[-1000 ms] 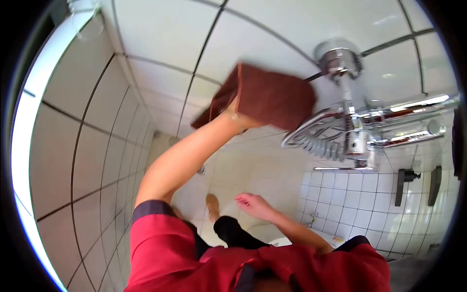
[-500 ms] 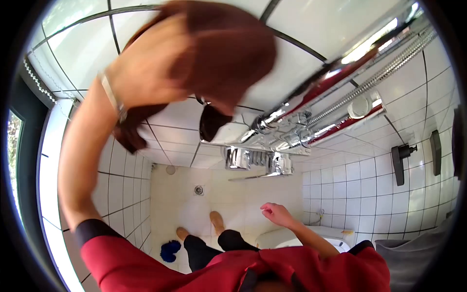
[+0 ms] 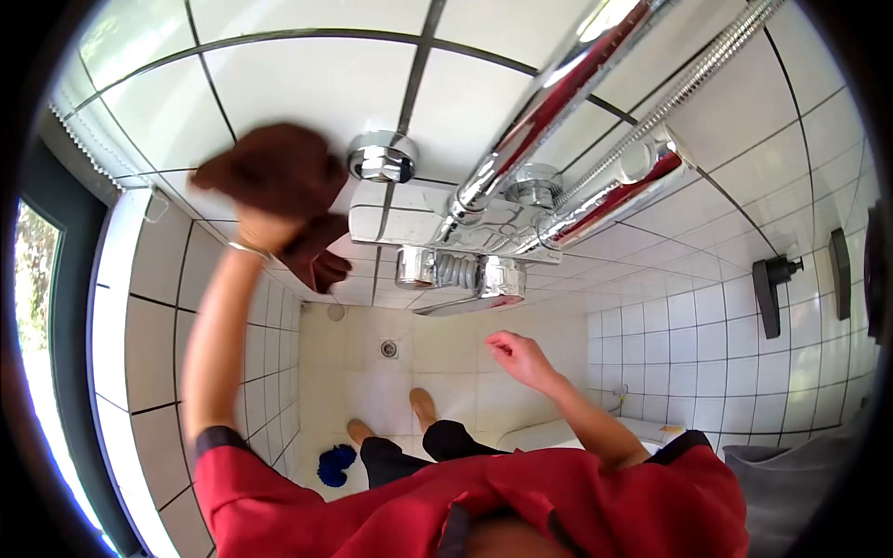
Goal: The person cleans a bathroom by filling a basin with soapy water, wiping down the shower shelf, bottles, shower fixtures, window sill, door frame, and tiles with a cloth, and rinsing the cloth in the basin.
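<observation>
A brown cloth [image 3: 279, 172], blurred by motion, covers most of my left hand [image 3: 265, 228], which is up against the white wall tiles [image 3: 307, 88] left of the chrome shower fitting [image 3: 381, 158]. One end of the cloth hangs below the wrist. My right hand [image 3: 526, 358] hangs in front of my body over the floor, touching nothing, with its fingers curled in and nothing seen in them. The chrome mixer tap [image 3: 465, 274] and the shower pipe [image 3: 539, 112] are between and above my hands.
A ribbed metal hose [image 3: 693, 79] runs beside the pipe at the upper right. Black holders [image 3: 770, 296] are on the right wall. A floor drain [image 3: 389, 349], a blue fluffy object [image 3: 336, 465] and a white toilet [image 3: 549, 432] are lower down. A window [image 3: 35, 288] is at the left.
The left hand and cloth, over the wall higher up half a second ago, are now lower and further from the camera. The view has shifted, with the shower fitting now showing beside the cloth.
</observation>
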### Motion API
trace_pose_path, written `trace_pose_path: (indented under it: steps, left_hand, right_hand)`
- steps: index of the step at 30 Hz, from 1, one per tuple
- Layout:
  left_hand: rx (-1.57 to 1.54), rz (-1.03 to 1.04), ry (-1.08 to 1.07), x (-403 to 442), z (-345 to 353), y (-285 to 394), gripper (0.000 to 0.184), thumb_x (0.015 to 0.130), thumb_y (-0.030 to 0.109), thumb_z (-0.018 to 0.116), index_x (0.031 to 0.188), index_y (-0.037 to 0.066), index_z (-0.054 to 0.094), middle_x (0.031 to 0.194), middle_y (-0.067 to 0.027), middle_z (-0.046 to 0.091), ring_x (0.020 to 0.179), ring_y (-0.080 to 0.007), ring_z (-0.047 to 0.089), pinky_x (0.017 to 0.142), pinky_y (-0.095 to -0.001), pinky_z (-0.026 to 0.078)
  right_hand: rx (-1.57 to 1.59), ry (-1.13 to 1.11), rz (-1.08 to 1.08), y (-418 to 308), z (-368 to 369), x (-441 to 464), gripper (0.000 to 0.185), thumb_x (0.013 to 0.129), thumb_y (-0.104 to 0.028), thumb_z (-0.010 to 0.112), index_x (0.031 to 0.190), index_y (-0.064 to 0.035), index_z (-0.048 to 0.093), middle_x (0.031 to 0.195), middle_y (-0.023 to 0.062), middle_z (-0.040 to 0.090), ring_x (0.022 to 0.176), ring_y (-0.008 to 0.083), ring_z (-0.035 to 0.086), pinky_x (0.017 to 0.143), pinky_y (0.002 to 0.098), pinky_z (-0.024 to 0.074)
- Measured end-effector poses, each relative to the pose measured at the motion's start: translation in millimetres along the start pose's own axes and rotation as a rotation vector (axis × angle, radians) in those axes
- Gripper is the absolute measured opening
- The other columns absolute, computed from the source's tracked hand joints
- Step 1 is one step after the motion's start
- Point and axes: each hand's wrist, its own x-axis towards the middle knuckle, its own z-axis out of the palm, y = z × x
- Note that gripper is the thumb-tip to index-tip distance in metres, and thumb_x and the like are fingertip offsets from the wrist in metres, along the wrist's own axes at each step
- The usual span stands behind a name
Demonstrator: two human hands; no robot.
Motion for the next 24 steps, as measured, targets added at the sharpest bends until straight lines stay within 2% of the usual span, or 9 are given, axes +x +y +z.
trace_pose_path:
  steps: [4,7,10,13,14,16,18,21,24]
  left_hand:
    - [-0.347,-0.173,0.184,-81,190,78,0.023,0.070,0.018,0.054,0.091,0.009,0.060,0.092,-0.0122,0.060,0.085,-0.0301,0.056,0.071,-0.0390,0.044]
    - [-0.844,-0.139,0.004,-114,173,142,0.028,0.067,0.010,0.058,0.094,0.008,0.060,0.084,-0.0112,0.062,0.081,-0.0315,0.058,0.072,-0.0354,0.045]
    - [-1.109,0.319,0.092,-160,139,219,0.036,0.068,0.013,0.060,0.103,0.005,0.054,0.097,-0.0126,0.058,0.092,-0.0318,0.054,0.079,-0.0379,0.044]
    - [-1.386,0.660,-0.345,-190,88,323,0.034,0.065,0.017,0.057,0.095,0.002,0.054,0.099,-0.0196,0.051,0.096,-0.0349,0.047,0.084,-0.0414,0.036]
    - [-1.431,0.404,-0.045,-147,26,319,0.034,0.067,0.016,0.055,0.095,-0.002,0.052,0.098,-0.0198,0.051,0.095,-0.0355,0.046,0.085,-0.0406,0.035]
    - [-1.736,0.102,-0.605,-112,13,322,0.034,0.078,0.018,0.049,0.105,-0.002,0.049,0.107,-0.0219,0.049,0.105,-0.0345,0.043,0.091,-0.0393,0.032]
    - [-1.826,0.019,-0.171,-100,-28,301,0.038,0.083,0.020,0.048,0.117,0.003,0.045,0.115,-0.0194,0.048,0.110,-0.0324,0.042,0.095,-0.0357,0.031]
    - [-1.754,-0.016,-0.169,-128,-15,276,0.039,0.083,0.022,0.047,0.117,0.003,0.045,0.115,-0.0189,0.048,0.109,-0.0318,0.043,0.093,-0.0357,0.034]
    - [-1.636,-0.076,-0.467,-195,28,281,0.036,0.083,0.022,0.048,0.114,0.003,0.047,0.113,-0.0179,0.049,0.106,-0.0319,0.045,0.089,-0.0371,0.037]
  right_hand:
    - [-0.032,0.103,0.026,1,-19,-9,0.018,0.081,-0.012,0.053,0.095,-0.0031,0.056,0.083,0.0109,0.062,0.072,0.0210,0.061,0.066,0.0281,0.0477]
    - [0.103,0.099,0.119,18,-35,-31,0.020,0.081,-0.013,0.054,0.099,-0.0040,0.056,0.087,0.0098,0.061,0.079,0.0205,0.059,0.070,0.0276,0.0470]
    - [0.205,0.014,0.087,35,-44,-66,0.032,0.080,-0.015,0.055,0.110,-0.0055,0.050,0.104,0.0099,0.056,0.098,0.0209,0.053,0.081,0.0297,0.0425]
    - [-0.285,-0.163,-0.410,47,-31,-69,0.056,0.081,-0.020,0.055,0.129,-0.0061,0.031,0.129,0.0092,0.037,0.118,0.0209,0.036,0.100,0.0346,0.0257]
    - [-0.048,-0.071,-0.521,9,-48,-70,0.055,0.082,-0.021,0.052,0.129,-0.0055,0.030,0.129,0.0095,0.038,0.118,0.0223,0.037,0.103,0.0354,0.0200]
    - [0.581,0.360,0.074,45,-55,-87,0.044,0.087,-0.031,0.046,0.121,-0.0017,0.042,0.121,0.0112,0.046,0.115,0.0212,0.041,0.099,0.0332,0.0290]
    - [0.998,0.653,0.100,30,-116,-81,0.049,0.085,-0.044,0.048,0.110,-0.0017,0.049,0.104,0.0077,0.055,0.099,0.0190,0.051,0.087,0.0289,0.0393]
    - [0.942,0.899,-0.563,-91,-224,-47,0.031,0.089,-0.024,0.045,0.114,-0.0056,0.047,0.111,0.0094,0.052,0.103,0.0219,0.049,0.091,0.0336,0.0386]
    - [-1.041,1.312,-0.675,-139,-324,18,0.040,0.085,-0.026,0.047,0.117,-0.0006,0.044,0.117,0.0187,0.047,0.109,0.0295,0.045,0.092,0.0412,0.0354]
